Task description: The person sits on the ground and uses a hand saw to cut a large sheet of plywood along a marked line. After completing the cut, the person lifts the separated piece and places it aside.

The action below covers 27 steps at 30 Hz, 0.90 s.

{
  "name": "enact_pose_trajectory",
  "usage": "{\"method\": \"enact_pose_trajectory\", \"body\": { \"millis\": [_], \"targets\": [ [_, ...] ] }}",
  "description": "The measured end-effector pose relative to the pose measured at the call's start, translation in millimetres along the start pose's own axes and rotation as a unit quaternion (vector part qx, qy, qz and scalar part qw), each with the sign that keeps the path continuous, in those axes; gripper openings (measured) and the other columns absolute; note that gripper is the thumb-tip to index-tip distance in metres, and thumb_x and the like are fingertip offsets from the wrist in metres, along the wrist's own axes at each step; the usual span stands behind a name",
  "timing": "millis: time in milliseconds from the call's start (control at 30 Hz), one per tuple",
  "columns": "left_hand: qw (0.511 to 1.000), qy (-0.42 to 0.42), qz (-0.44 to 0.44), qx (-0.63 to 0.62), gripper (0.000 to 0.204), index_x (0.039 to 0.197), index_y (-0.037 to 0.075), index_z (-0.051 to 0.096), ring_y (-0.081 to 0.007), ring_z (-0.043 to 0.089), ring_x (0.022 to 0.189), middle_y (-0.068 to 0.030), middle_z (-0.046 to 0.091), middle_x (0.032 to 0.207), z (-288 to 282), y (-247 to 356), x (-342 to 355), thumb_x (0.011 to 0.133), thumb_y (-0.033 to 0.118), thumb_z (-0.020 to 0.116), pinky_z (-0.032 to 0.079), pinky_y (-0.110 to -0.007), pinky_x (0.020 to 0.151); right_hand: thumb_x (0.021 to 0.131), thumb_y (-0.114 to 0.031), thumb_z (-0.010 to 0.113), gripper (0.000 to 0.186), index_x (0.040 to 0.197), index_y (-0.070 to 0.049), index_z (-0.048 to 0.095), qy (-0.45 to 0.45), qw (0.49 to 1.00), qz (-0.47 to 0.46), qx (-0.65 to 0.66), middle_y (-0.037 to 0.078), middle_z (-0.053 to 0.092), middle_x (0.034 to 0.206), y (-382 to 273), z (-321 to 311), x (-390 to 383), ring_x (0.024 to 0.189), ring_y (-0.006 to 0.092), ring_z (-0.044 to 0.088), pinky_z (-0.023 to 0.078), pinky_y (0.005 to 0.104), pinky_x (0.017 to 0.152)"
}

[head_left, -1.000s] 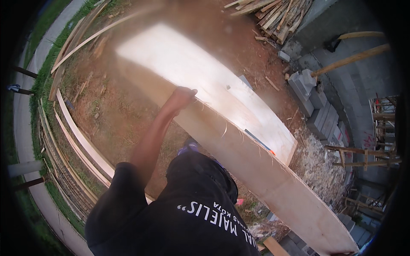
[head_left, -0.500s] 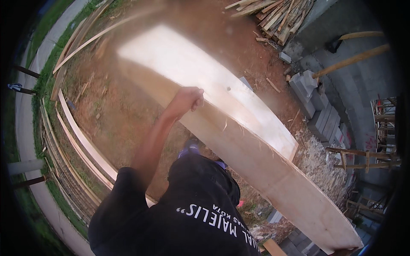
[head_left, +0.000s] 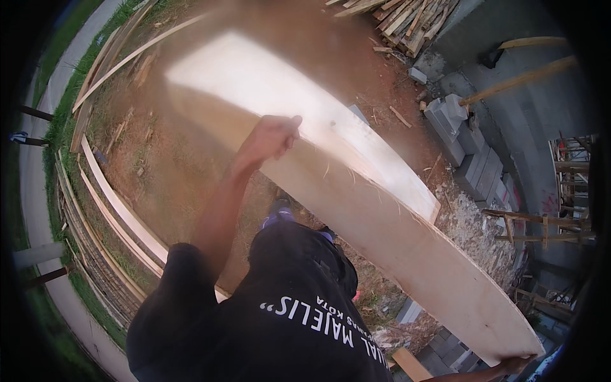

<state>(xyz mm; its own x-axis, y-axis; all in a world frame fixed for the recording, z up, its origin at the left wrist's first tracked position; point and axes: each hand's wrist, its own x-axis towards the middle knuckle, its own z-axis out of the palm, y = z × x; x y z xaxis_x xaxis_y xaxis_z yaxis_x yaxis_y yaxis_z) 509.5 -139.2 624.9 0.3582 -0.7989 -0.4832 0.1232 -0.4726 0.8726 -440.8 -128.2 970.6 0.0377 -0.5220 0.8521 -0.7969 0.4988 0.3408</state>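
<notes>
A long pale wooden board [head_left: 382, 235] runs from upper left to lower right in front of me, tilted with its broad face toward me. My left hand [head_left: 273, 137] is closed on its upper edge, the thumb pointing up. Down at the lower right end, my right hand [head_left: 514, 364] grips the board's corner; most of its fingers are hidden. Right behind the board lies a second, brightly sunlit board [head_left: 254, 73]. Glare blurs the far left ends, so I cannot tell whether the two touch there.
Reddish bare soil [head_left: 153, 165] surrounds my feet. Long timber strips [head_left: 121, 219] lie along the left beside grass. A pile of wood pieces [head_left: 414, 22] sits at the top. Grey blocks [head_left: 477, 169] and a concrete wall [head_left: 522, 108] stand at the right.
My left hand and the boards have shifted slightly up and left in view. My right hand and forearm now show more clearly at the lower right end of the board.
</notes>
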Motion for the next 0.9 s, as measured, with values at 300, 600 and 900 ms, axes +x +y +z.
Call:
{"method": "enact_pose_trajectory", "body": {
  "millis": [300, 600, 900],
  "targets": [
    [0.989, 0.050, 0.079, 0.112, 0.052, 0.070, 0.002, 0.061, -0.0149, 0.056, 0.054, -0.0086, 0.060, 0.066, -1, -50, 28, 0.101, 0.044, 0.059, 0.043, -0.033, 0.047, 0.109, -0.037, 0.047, 0.052, 0.151, -0.006, 0.049, -0.007, 1.000, 0.009, 0.017, 0.018, 0.057, 0.147, 3, 44, -8, 0.132, 0.0298, 0.056, 0.042, 0.0444, 0.111],
    [0.986, 0.003, -0.086, 0.141, 0.062, 0.066, 0.001, 0.058, -0.0157, 0.056, 0.049, -0.0081, 0.059, 0.060, 31, -1, -8, 0.100, 0.053, 0.058, 0.047, -0.030, 0.046, 0.110, -0.035, 0.048, 0.050, 0.151, -0.006, 0.050, -0.021, 0.999, 0.024, 0.011, 0.018, 0.058, 0.146, 26, 55, -32, 0.131, 0.0287, 0.057, 0.044, 0.0420, 0.110],
    [0.997, -0.031, -0.050, 0.047, 0.046, 0.071, 0.001, 0.058, -0.0138, 0.050, 0.047, -0.0066, 0.052, 0.054, 83, -32, -19, 0.103, 0.034, 0.058, 0.039, -0.034, 0.045, 0.110, -0.032, 0.049, 0.049, 0.151, -0.006, 0.051, -0.031, 0.999, 0.032, 0.012, 0.018, 0.060, 0.145, 50, 67, -65, 0.130, 0.0276, 0.059, 0.046, 0.0396, 0.109]
  ]
}}
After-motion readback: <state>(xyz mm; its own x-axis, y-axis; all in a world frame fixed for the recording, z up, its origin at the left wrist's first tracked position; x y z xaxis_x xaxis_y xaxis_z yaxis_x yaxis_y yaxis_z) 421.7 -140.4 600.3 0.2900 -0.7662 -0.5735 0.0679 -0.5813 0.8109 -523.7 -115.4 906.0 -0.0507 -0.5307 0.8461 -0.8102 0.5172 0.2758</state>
